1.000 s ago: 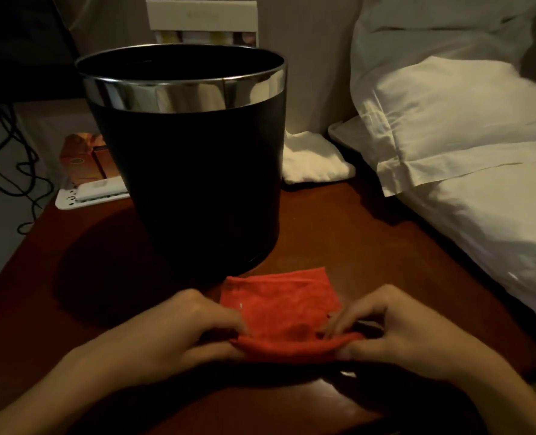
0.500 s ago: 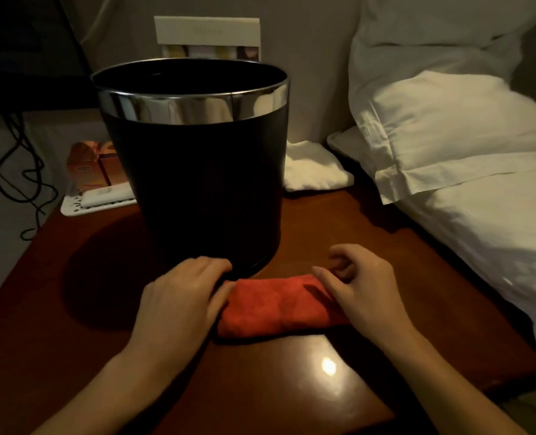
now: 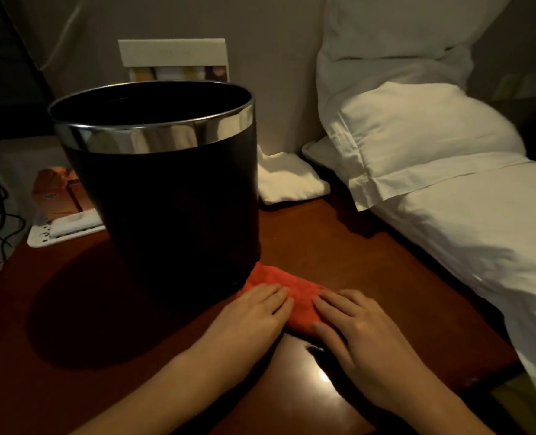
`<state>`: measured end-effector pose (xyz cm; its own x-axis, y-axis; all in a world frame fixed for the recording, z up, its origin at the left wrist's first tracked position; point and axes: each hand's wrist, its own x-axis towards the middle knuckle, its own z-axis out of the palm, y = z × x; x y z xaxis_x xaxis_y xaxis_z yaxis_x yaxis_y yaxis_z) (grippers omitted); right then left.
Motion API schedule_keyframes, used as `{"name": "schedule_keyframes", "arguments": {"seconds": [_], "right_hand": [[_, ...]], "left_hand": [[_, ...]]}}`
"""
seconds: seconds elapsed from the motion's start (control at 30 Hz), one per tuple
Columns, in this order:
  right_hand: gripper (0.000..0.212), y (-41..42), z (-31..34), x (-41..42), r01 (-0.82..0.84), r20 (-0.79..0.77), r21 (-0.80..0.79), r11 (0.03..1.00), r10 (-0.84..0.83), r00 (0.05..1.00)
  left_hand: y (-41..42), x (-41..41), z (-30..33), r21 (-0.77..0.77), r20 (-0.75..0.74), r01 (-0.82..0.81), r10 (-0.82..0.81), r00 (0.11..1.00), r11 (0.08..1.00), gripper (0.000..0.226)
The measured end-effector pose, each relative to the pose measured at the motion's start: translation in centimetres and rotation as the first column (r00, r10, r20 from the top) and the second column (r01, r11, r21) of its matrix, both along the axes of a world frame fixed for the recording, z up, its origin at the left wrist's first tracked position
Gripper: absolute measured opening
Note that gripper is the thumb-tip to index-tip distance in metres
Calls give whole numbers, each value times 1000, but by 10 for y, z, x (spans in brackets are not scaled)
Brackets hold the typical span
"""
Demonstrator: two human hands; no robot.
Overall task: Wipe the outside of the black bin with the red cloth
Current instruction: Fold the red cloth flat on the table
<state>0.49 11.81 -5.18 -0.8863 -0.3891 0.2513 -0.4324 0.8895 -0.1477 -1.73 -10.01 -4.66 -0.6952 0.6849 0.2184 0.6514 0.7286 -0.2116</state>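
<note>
Head view: since a second ago the red cloth (image 3: 287, 296) has gone from a half-open square to a compact folded pad, now lying against the foot of the black bin (image 3: 172, 196). The left hand (image 3: 254, 318) and right hand (image 3: 351, 328) both rest flat on it with fingers straight, pressing rather than gripping.

Step in hand, by judgement: preparing the pad; no wiping has begun. Next, one hand must take up the pad and bring it to the bin's wall, the other probably steadying the silver rim (image 3: 153, 139).

Clearances: the bin stands toward the tabletop's (image 3: 354, 246) rear left. Bare wood lies along the right edge beside the bed (image 3: 464, 230) and along the near edge. A white tray (image 3: 59, 237) crowds the rear left corner, a folded white towel (image 3: 287, 183) the rear.
</note>
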Motion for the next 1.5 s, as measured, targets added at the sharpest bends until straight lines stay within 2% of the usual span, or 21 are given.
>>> {"name": "schedule_keyframes", "arguments": {"seconds": [0.07,0.17,0.27,0.33,0.43,0.5,0.57,0.8,0.87,1.0,1.07,1.2,1.3,1.4,1.5], "right_hand": [[62,12,-1,-1,84,-43,6,996,-84,996],[65,29,-4,-5,194,-116,20,981,-191,975],[55,48,-6,-12,316,-96,66,946,-309,946],[57,60,-5,-18,384,-59,85,919,-380,923],[60,70,-2,-25,435,-32,80,897,-434,900],[53,69,3,-27,453,-19,78,888,-453,891],[43,66,8,-30,475,16,76,877,-477,879],[48,60,24,-41,453,102,128,882,-466,879],[45,58,27,-44,456,112,137,880,-471,875],[37,51,24,-47,471,132,213,856,-503,854],[35,49,22,-50,478,121,227,849,-511,851],[33,52,32,-53,458,110,224,861,-489,865],[29,49,45,-53,440,123,133,888,-456,882],[39,42,54,-52,369,259,168,914,-402,878],[44,40,66,-53,372,330,180,911,-412,849]], "left_hand": [[18,-24,-1,-16,50,49,-48,998,999,56],[43,-58,2,-1,3,129,-129,992,992,47],[69,-86,4,74,74,185,-191,979,980,41],[87,-105,0,142,104,231,-246,964,963,41],[103,-130,-1,182,201,263,-298,933,947,42],[107,-141,1,186,234,271,-310,922,944,42],[107,-144,4,160,245,261,-295,924,952,43],[102,-131,18,-10,252,175,-167,953,984,54],[96,-112,14,28,259,122,-125,958,992,58],[85,-73,-6,216,241,-5,-49,969,976,52],[87,-70,-11,244,266,-27,-40,963,969,56],[96,-83,3,160,270,-68,22,963,985,74],[100,-89,16,80,317,-64,36,948,995,64],[101,-94,24,-45,404,-33,49,914,998,61],[104,-99,38,-116,442,-39,87,893,992,61]]}}
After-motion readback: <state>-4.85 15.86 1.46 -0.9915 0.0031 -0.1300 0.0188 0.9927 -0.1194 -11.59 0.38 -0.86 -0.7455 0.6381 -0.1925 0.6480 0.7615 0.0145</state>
